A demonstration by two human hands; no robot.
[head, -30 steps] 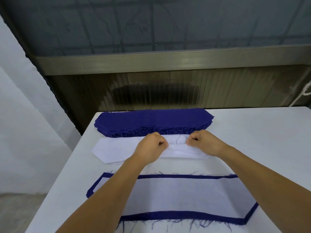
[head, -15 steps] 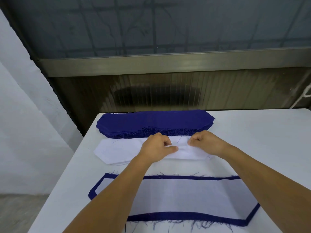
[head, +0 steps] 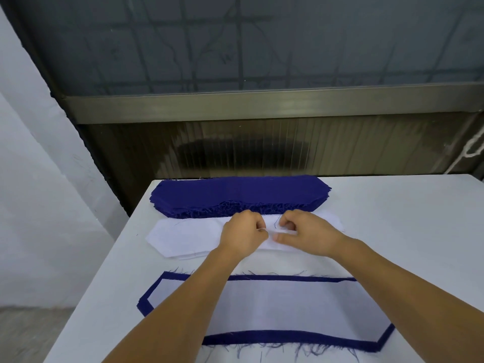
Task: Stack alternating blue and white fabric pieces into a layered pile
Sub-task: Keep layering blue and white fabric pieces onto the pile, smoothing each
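Note:
A thick stack of blue fabric pieces (head: 235, 195) lies at the far edge of the white table (head: 392, 218). Just in front of it lies a stack of white fabric pieces (head: 183, 235). My left hand (head: 243, 234) and my right hand (head: 303, 231) sit side by side over the middle of the white stack, fingers curled, pinching its top piece. Nearest to me lies the layered pile (head: 275, 305), with a white piece on top and a frayed blue border showing around it.
Behind the table stands a dark ribbed panel (head: 262, 150) under a metal ledge (head: 262, 106) and a grey window. A white cord (head: 474, 148) hangs at the far right. The table's left edge drops to a grey floor (head: 31, 334).
Both hands have drawn closer together over the middle of the white stack. The right thumb now lies forward, pinching the top white piece.

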